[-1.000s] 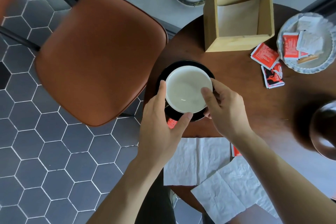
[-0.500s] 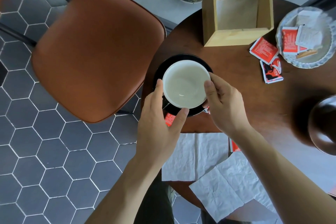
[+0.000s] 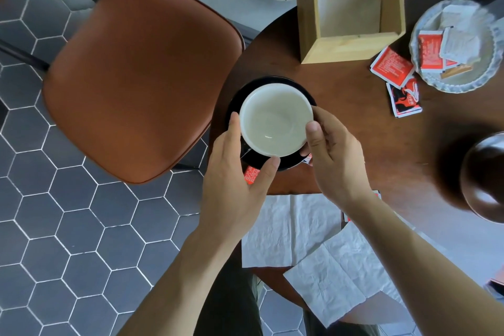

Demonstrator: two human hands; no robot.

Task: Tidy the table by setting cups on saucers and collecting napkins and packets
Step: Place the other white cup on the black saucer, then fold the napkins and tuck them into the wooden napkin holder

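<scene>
A cup with a white inside sits over a black saucer at the left edge of the round wooden table. My left hand holds the cup's near-left rim between thumb and fingers. My right hand grips its right side, thumb on the rim. Two white napkins lie spread at the near edge. Red packets lie loose by a glass dish holding more packets. One red packet peeks out under my left hand.
A wooden napkin box stands at the back of the table. A dark round vessel is at the right edge. A brown chair seat stands to the left over hexagonal floor tiles.
Both hands have kept hold of the cup over the saucer; the view has shifted slightly and the cup sits a bit further towards the saucer's middle.
</scene>
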